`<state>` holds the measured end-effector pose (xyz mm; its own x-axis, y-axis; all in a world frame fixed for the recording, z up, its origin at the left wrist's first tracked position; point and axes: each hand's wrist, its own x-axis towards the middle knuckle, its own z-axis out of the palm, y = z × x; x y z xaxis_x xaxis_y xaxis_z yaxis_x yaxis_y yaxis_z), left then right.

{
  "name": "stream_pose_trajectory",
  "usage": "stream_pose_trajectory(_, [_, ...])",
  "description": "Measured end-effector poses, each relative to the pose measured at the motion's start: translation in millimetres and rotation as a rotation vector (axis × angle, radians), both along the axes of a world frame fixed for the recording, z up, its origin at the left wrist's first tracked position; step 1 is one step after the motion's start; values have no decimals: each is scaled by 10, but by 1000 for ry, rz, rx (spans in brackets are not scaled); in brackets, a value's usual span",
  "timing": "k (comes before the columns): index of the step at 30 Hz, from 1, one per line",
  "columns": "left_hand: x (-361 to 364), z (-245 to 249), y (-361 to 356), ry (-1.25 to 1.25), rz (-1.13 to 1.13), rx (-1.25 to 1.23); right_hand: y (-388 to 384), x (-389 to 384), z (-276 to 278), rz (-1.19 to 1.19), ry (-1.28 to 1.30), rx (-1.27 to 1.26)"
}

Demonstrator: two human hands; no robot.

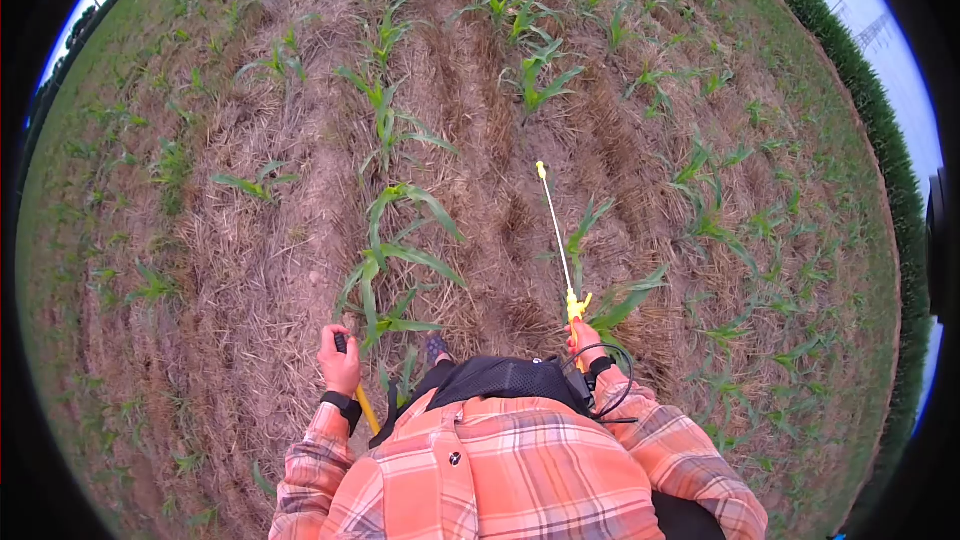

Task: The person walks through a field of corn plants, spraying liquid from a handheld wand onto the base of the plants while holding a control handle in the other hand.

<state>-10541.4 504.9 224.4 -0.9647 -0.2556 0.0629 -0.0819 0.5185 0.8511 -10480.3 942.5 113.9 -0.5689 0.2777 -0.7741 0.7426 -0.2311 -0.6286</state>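
Observation:
My right hand (pixel 586 342) is closed around the yellow handle of a spray wand (pixel 557 230). Its thin pale rod points forward over the soil and ends in a yellow nozzle. A dark hose (pixel 622 365) loops beside my right wrist. At the lower left, my left hand (pixel 340 365) grips the black end of a yellow lever (pixel 367 410), which runs back toward my side. Young corn plants (pixel 378 260) stand in a row ahead of my body, between the hands. Another corn plant (pixel 628 308) grows just right of the wand's handle.
Rows of corn seedlings (pixel 540 80) stretch away over soil covered with dry straw (pixel 250 270). A tall green hedge-like strip (pixel 880 140) borders the right side. Pylons (pixel 872 32) rise beyond it. One patterned shoe (pixel 436 346) shows below my waist.

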Motion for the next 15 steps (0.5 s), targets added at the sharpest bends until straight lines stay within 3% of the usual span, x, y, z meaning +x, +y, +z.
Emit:
stream_pose_trajectory(5, [-380, 15, -239, -17, -5, 38, -498, -581, 347, 203, -17, 0])
stream_pose_trajectory(10, [-644, -18, -320, 2, 17, -20, -727, -871, 263, 298, 13, -9])
stream_pose_trajectory(15, [-876, -20, -329, -29, 16, 25, -806, -1181, 265, 552, 55, 38])
